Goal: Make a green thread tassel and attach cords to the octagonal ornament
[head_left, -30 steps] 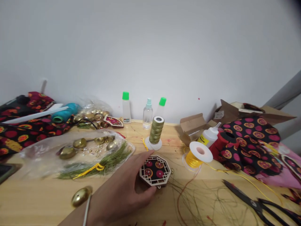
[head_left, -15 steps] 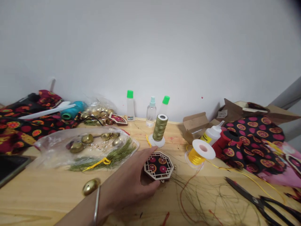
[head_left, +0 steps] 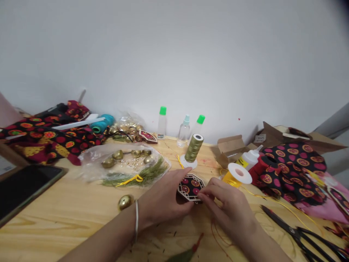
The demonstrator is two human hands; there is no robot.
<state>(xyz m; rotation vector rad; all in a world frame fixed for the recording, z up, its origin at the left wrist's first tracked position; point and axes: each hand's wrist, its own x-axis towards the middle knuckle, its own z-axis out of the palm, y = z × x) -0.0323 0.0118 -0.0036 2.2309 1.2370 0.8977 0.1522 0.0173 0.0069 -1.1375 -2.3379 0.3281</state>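
An octagonal piece (head_left: pixel 188 189) with a pale lattice rim and dark patterned fabric lies near the middle of the table. My left hand (head_left: pixel 166 198) grips its left side between thumb and fingers. At its right edge is my right hand (head_left: pixel 227 202), with thumb and fingertips pinched together; whatever they hold is too small to make out. Just behind stands an olive thread spool (head_left: pixel 194 148). A yellow cord spool (head_left: pixel 236 175) sits beyond my right hand. Left of my left wrist rests a brass bell (head_left: pixel 125 202).
Black scissors (head_left: pixel 294 231) lie at the right. A green tassel (head_left: pixel 133 178) rests on a plastic bag of bells. A phone (head_left: pixel 27 189) is at the left. Bottles (head_left: pixel 183 133) stand by the wall, a white glue bottle (head_left: pixel 249 158) and an open carton (head_left: pixel 231 147) at right.
My right hand has come in from the right to the octagonal piece. The view has shifted left, and a green tassel with a red top now shows at the bottom edge.
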